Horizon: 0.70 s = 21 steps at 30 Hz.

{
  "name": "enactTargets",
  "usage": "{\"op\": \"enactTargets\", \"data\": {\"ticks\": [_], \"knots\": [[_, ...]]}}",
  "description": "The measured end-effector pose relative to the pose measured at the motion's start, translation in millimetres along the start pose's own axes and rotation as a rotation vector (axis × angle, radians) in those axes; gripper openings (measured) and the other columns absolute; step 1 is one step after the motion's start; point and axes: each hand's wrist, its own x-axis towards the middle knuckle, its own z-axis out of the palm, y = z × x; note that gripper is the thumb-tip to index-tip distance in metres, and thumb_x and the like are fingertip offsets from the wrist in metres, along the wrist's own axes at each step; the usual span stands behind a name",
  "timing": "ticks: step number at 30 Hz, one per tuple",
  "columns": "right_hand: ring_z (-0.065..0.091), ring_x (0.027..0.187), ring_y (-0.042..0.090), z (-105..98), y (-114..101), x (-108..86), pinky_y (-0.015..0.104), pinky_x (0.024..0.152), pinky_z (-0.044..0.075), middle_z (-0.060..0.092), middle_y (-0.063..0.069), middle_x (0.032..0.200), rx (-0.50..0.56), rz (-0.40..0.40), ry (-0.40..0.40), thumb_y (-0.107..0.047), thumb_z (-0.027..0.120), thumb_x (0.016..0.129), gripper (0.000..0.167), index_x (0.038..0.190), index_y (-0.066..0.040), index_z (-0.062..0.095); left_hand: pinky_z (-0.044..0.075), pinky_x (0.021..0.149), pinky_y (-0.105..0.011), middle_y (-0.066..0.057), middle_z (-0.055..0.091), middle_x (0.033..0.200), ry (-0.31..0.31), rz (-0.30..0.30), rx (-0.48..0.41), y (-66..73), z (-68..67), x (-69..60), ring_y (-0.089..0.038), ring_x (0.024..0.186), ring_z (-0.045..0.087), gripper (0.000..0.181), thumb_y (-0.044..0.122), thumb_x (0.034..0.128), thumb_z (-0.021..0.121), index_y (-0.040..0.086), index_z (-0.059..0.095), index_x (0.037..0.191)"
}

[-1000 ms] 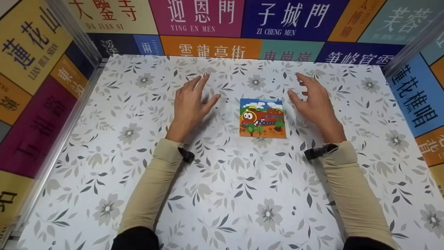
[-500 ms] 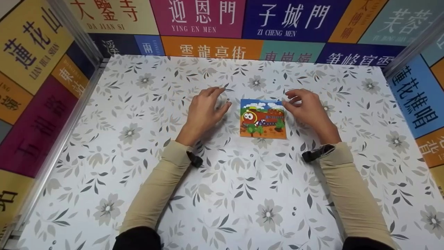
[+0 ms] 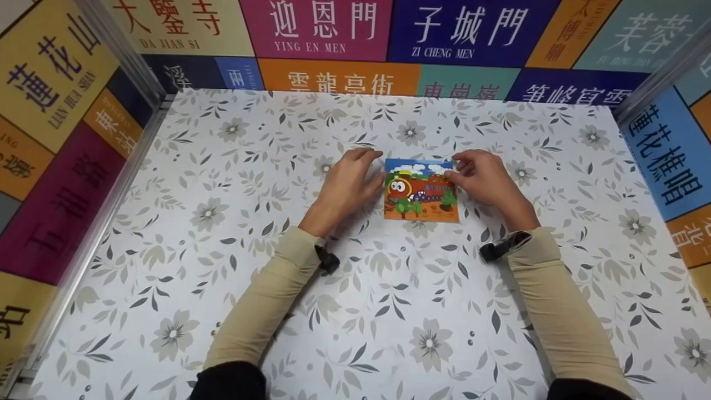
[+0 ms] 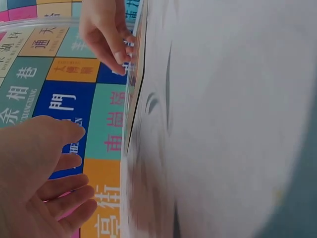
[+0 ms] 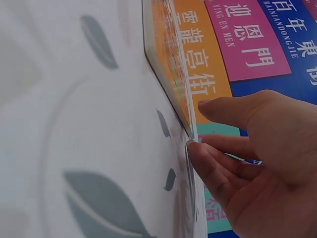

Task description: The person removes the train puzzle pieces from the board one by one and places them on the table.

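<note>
A square picture board with a red cartoon train lies flat on the table; in the right wrist view its thin side edge shows. My left hand hovers by its left edge, fingers loosely bent and holding nothing; the left wrist view shows this hand raised off the tabletop. At the board's upper right corner is my right hand. Its thumb is over the corner and a fingertip is down by the edge, with a gap between them in the right wrist view, where the hand fills the right side.
The table has a white cover printed with grey leaves and flowers. Colourful panels with large characters stand along its back and both sides. A dark wrist camera sits on the left cuff, and another camera on the right.
Both hands have come in towards the board from either side, the left moving right and the right moving slightly left and nearer. Their fingers have bent more. The board has stayed in place.
</note>
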Motion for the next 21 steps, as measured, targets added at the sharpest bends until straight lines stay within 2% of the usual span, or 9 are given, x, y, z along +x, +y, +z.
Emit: {"op": "enactTargets", "data": {"ticks": [6, 11, 18, 21], "knots": [[0.066, 0.116, 0.040, 3.3, 0.1, -0.2, 0.055, 0.101, 0.053, 0.062, 0.025, 0.126, -0.019, 0.005, -0.019, -0.024, 0.076, 0.102, 0.050, 0.143, 0.003, 0.065, 0.050, 0.119, -0.042, -0.016, 0.066, 0.147, -0.078, 0.011, -0.047, 13.8, 11.7, 7.2, -0.032, 0.139, 0.061, 0.048, 0.033, 0.1077, 0.066, 0.003, 0.065, 0.146], [0.065, 0.117, 0.040, 3.8, 0.1, 0.1, 0.055, 0.102, 0.053, 0.060, 0.025, 0.128, -0.010, 0.024, -0.031, -0.024, 0.075, 0.103, 0.050, 0.144, 0.002, 0.064, 0.053, 0.114, -0.041, -0.016, 0.068, 0.141, -0.144, 0.031, -0.083, 24.0, 20.9, 12.3, -0.030, 0.133, 0.064, 0.046, 0.031, 0.1078, 0.067, 0.002, 0.067, 0.144], [0.064, 0.117, 0.039, 5.2, 1.0, 0.2, 0.054, 0.102, 0.053, 0.060, 0.024, 0.129, 0.009, 0.035, -0.027, -0.025, 0.076, 0.103, 0.050, 0.145, 0.000, 0.065, 0.055, 0.111, -0.039, -0.015, 0.069, 0.138, -0.173, 0.074, -0.101, 32.2, 32.3, 19.5, -0.029, 0.129, 0.066, 0.045, 0.027, 0.1075, 0.067, 0.002, 0.066, 0.145], [0.065, 0.115, 0.038, 5.9, 1.5, 0.5, 0.049, 0.099, 0.053, 0.060, 0.024, 0.128, 0.014, 0.027, -0.019, -0.023, 0.076, 0.103, 0.049, 0.144, 0.000, 0.065, 0.056, 0.107, -0.038, -0.015, 0.071, 0.133, -0.172, 0.082, -0.126, 35.2, 37.6, 24.2, -0.028, 0.124, 0.067, 0.046, 0.029, 0.1065, 0.069, 0.002, 0.066, 0.144]]}}
